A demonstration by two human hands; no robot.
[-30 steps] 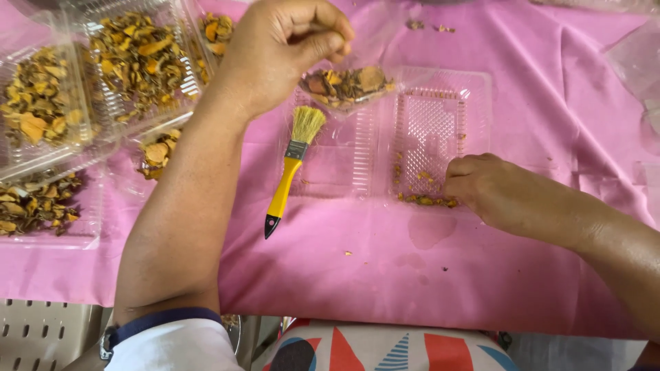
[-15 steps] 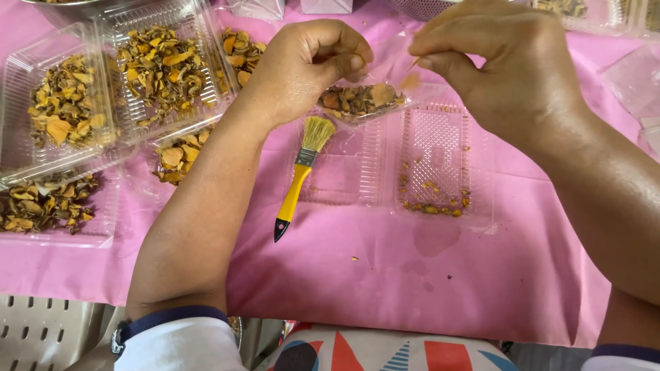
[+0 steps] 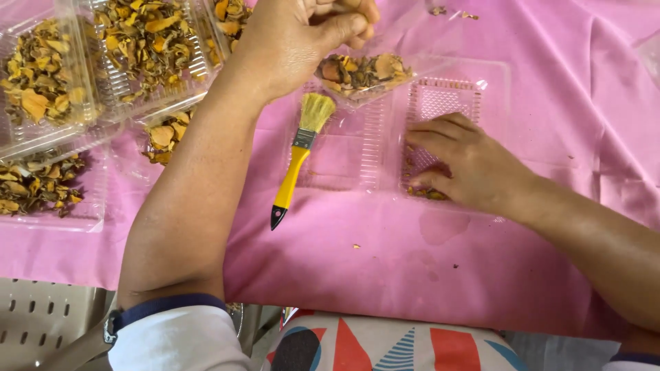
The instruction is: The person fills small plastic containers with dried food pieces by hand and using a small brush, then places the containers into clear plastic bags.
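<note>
My left hand [image 3: 295, 38] is at the top middle, its fingers pinched shut on the edge of a clear plastic bag [image 3: 364, 72] that holds dried yellow-brown pieces. My right hand [image 3: 467, 165] rests palm down inside an open clear clamshell tray [image 3: 495, 75]. Its fingers are spread, and the tips touch a few dried pieces [image 3: 426, 194] at the tray's near edge. A small brush with a yellow handle [image 3: 289, 182] lies between my arms, its bristles pointing toward the bag.
Several clear trays of dried pieces crowd the left side: one tray [image 3: 41, 89], a second tray [image 3: 148, 41], a third tray [image 3: 41, 185]. A pink cloth [image 3: 385, 268] covers the table. A white perforated plastic surface [image 3: 41, 323] shows below the table's edge.
My right hand has come down from the bag, where it met the left hand, back into the clamshell tray. The left hand has stayed at the bag.
</note>
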